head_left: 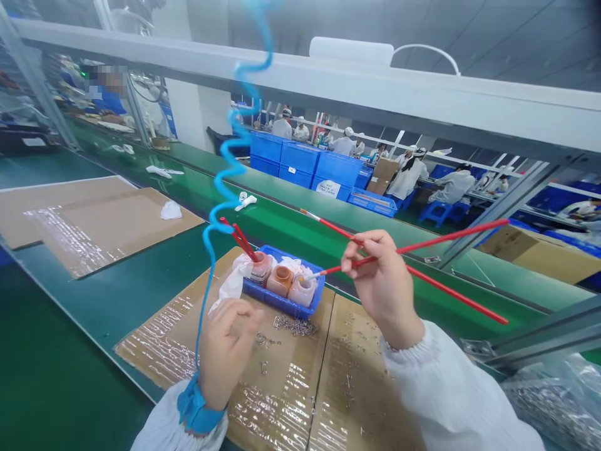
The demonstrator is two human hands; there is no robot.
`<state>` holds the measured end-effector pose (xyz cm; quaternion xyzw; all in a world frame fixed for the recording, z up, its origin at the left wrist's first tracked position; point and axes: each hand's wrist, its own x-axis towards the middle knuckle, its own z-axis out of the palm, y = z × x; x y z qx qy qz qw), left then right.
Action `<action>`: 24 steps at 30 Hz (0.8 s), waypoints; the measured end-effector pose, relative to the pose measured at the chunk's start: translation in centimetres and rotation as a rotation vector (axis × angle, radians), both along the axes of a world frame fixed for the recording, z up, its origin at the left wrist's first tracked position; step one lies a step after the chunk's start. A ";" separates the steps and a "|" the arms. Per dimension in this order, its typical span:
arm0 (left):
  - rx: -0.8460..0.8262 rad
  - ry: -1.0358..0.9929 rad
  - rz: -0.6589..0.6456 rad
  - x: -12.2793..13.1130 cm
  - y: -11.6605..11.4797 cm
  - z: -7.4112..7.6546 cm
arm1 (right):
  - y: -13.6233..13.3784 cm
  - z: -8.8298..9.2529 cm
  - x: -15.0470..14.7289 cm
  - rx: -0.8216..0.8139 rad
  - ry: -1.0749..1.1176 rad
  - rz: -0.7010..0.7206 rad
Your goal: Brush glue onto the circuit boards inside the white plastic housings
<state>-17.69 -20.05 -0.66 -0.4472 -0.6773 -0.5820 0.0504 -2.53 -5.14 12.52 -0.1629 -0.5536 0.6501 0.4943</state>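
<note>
The right hand (382, 282) is at about 2 o'clock from the tray, its fingers (359, 250) pinched firmly around two long, thin red-handled brushes (451, 250) that cross at the grip. The white tip of one brush sits just beside the rightmost jar. The left hand (228, 354) is at about 7 o'clock from the tray, its fingers (239, 316) loosely curled and holding nothing visible, close to a crumpled white cloth (230, 282). A blue wrist strap (200, 407) circles that wrist, and a coiled blue cord (230, 150) rises from it.

The blue plastic tray (277, 302) sits on taped cardboard sheets (164, 341) on a green conveyor tabletop (282, 207). It holds three small glass jars (279, 280) of orange-tinted contents, with two red brush handles (239, 238) standing in the left jar. Small metal parts (291, 326) lie scattered at 6 o'clock from the tray. Co-workers (406, 175) sit beyond stacked blue crates (300, 160) at 1 o'clock.
</note>
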 end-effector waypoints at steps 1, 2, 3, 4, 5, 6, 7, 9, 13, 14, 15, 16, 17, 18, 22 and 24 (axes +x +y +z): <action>-0.010 0.009 0.046 -0.4 0.1 -1.1 | 0.5 -0.4 -0.8 0.030 -0.038 0.001; -0.021 0.015 0.074 -0.8 0.2 -2.1 | 1.1 -0.8 -1.7 0.065 -0.086 0.006; -0.024 0.021 0.093 -1.1 0.4 -2.9 | 1.6 -1.2 -2.6 0.103 -0.140 0.014; -0.023 0.031 0.102 -1.3 0.5 -3.5 | 2.1 -1.8 -3.6 0.142 -0.196 0.023; -0.017 0.048 0.104 -1.4 0.6 -3.9 | 2.4 -2.3 -4.5 0.168 -0.241 0.039; -0.009 0.073 0.100 -1.4 0.7 -4.1 | 2.7 -2.8 -5.4 0.186 -0.278 0.056; -0.006 0.107 0.094 -1.3 0.7 -4.2 | 2.9 -3.4 -6.2 0.197 -0.307 0.075; -0.018 0.181 0.078 -1.1 0.8 -4.1 | 3.0 -4.5 -7.6 0.213 -0.351 0.106; -0.024 0.241 0.066 -0.9 0.9 -4.0 | 2.7 -6.3 -9.1 0.259 -0.417 0.121; -0.020 0.243 0.063 -0.9 1.0 -4.0 | 2.7 -6.6 -9.3 0.275 -0.435 0.124; -0.018 0.244 0.060 -0.9 1.0 -4.0 | 2.6 -6.9 -9.4 0.295 -0.455 0.129; -0.019 0.246 0.058 -1.0 1.0 -4.1 | 2.5 -7.2 -9.5 0.315 -0.476 0.134; -0.022 0.248 0.055 -1.0 1.1 -4.1 | 2.5 -7.4 -9.5 0.336 -0.496 0.139; -0.025 0.250 0.054 -1.1 1.1 -4.1 | 2.5 -7.6 -9.6 0.357 -0.513 0.142; -0.029 0.260 0.053 -1.0 1.0 -4.1 | 2.6 -8.1 -9.7 0.425 -0.550 0.144; -0.033 0.261 0.051 -1.0 1.0 -4.1 | 2.5 -8.0 -9.7 0.436 -0.549 0.138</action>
